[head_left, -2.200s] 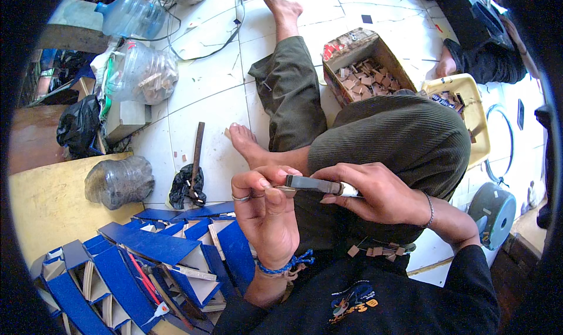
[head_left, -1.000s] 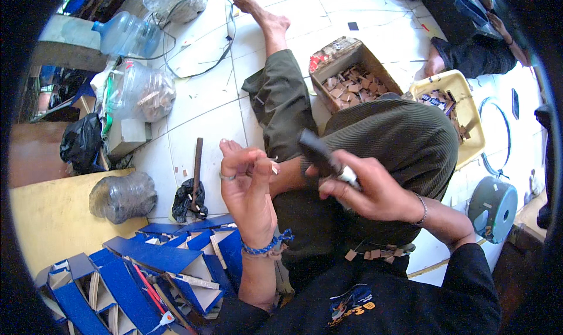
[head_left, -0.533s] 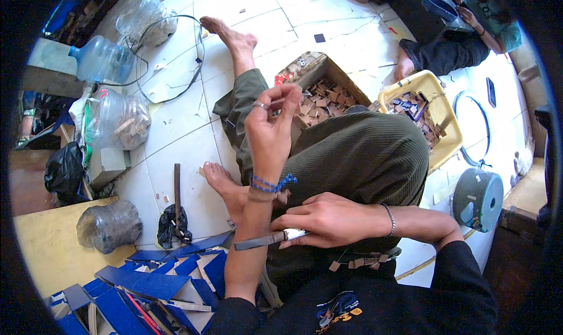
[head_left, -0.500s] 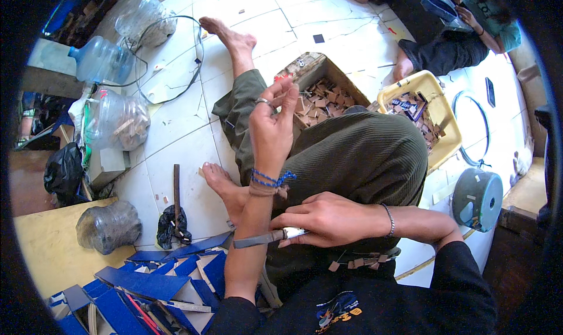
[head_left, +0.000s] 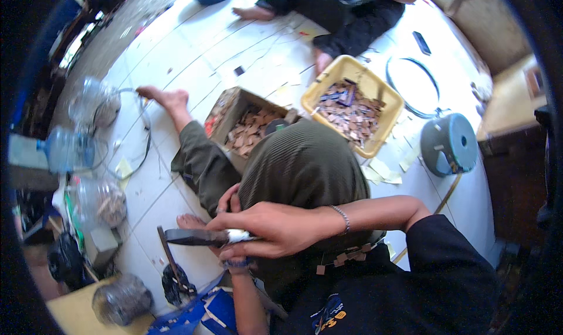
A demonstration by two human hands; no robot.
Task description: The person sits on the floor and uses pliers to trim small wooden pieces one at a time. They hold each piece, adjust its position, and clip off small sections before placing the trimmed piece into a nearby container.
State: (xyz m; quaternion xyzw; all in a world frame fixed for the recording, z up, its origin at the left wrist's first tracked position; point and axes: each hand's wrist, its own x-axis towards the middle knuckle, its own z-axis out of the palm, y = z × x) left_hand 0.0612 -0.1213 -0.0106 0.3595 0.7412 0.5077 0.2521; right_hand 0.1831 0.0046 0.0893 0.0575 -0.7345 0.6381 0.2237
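Note:
My right hand (head_left: 284,226) is closed round the white-wrapped handle of a knife (head_left: 196,236); its dark, broad blade points left. Behind it, against my raised knee, is my left hand (head_left: 229,199), mostly hidden. Its visible fingers are curled, and whatever they hold is out of sight. Small brown square pieces on thin wires (head_left: 346,257) lie on my lap. Beyond my knee stands a wooden box (head_left: 234,103) of brown square pieces. A yellow plastic basin (head_left: 390,124) to its right holds many more, with a blue-purple packet among them.
At left stand clear plastic bottles (head_left: 101,203) and a stick-handled tool in black plastic (head_left: 176,282). Blue boards (head_left: 202,311) lie near my left forearm. A grey-green spool (head_left: 448,144) and a wire coil (head_left: 413,87) sit at right. Another person's leg (head_left: 346,36) stretches across the far floor.
My left hand has come down from above the box to my knee, behind my right hand. The knife has moved left with my right hand. The view has shifted too.

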